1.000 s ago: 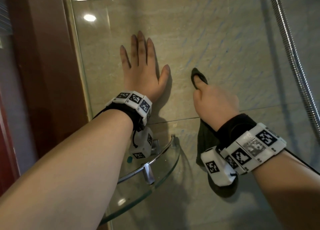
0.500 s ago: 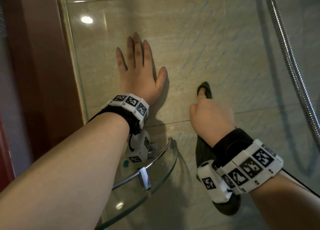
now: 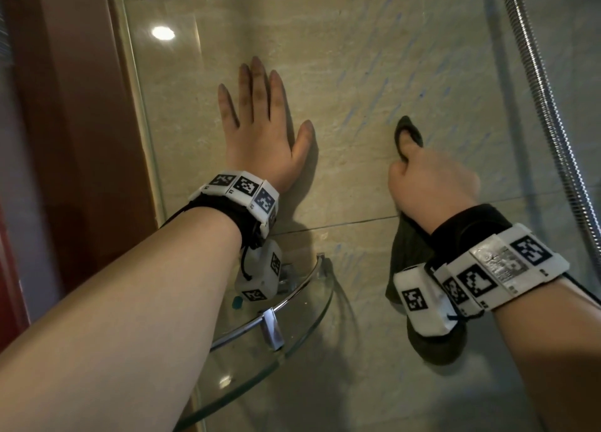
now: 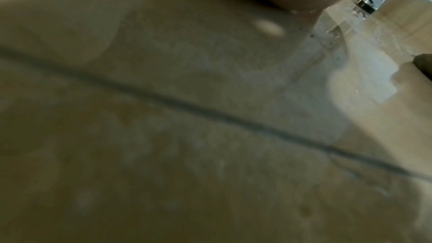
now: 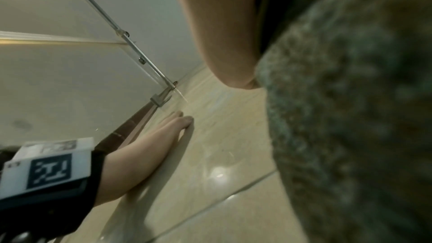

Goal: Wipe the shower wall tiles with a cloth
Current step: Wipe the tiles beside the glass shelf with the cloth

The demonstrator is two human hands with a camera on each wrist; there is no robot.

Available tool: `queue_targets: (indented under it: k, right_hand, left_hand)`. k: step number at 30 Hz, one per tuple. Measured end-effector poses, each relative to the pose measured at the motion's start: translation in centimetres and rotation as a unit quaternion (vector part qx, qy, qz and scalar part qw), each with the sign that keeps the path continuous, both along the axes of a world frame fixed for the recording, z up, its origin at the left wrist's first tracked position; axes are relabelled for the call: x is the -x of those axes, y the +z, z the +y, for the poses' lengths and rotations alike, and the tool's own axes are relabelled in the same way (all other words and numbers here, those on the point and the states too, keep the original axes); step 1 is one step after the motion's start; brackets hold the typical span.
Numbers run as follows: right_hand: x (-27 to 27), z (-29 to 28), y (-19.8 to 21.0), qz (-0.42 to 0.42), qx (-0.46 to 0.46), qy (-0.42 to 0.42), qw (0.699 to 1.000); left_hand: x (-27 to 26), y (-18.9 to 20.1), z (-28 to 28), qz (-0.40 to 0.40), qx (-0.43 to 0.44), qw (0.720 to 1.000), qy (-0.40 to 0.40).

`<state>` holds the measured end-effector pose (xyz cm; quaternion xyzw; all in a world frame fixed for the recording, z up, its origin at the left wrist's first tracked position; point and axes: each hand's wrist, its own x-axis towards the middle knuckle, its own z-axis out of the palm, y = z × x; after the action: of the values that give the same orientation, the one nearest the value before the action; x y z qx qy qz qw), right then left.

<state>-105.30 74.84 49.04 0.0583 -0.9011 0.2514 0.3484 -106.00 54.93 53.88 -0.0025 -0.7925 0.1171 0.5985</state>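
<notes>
Beige wall tiles (image 3: 357,57) with faint blue streaks fill the head view. My left hand (image 3: 260,129) lies flat on the tile, fingers straight and spread; the right wrist view shows that left hand (image 5: 163,136) pressed to the wall. My right hand (image 3: 429,178) grips a dark grey-green cloth (image 3: 406,253) and presses it against the tile, with a fold of it sticking up past the thumb. The rest of the cloth hangs below the wrist. In the right wrist view the cloth (image 5: 350,117) fills the right side. The left wrist view shows only blurred tile (image 4: 187,136) and a grout line.
A glass corner shelf (image 3: 292,327) on a chrome bracket juts out below my left wrist. A glass panel edge (image 3: 136,106) and a brown door frame (image 3: 74,106) stand at the left. A metal shower hose (image 3: 553,122) runs down the right side.
My right hand slid down the tile with the cloth, then back up a little. The left hand stayed flat on the wall.
</notes>
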Motion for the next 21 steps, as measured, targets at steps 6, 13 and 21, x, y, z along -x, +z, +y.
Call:
queue_targets:
  k: [6, 13, 21]
  right_hand:
    - [0.3, 0.2, -0.1, 0.009, 0.011, -0.001, 1.0]
    - [-0.6, -1.9, 0.1, 0.021, -0.025, 0.035, 0.999]
    - [-1.6, -3.6, -1.4, 0.036, -0.074, 0.084, 0.993]
  left_hand:
    - [0.0, 0.0, 0.2, 0.002, 0.001, 1.0, 0.005]
    - [0.0, 0.0, 0.3, 0.003, -0.001, 1.0, 0.007]
    - [0.0, 0.0, 0.3, -0.001, -0.001, 1.0, 0.015]
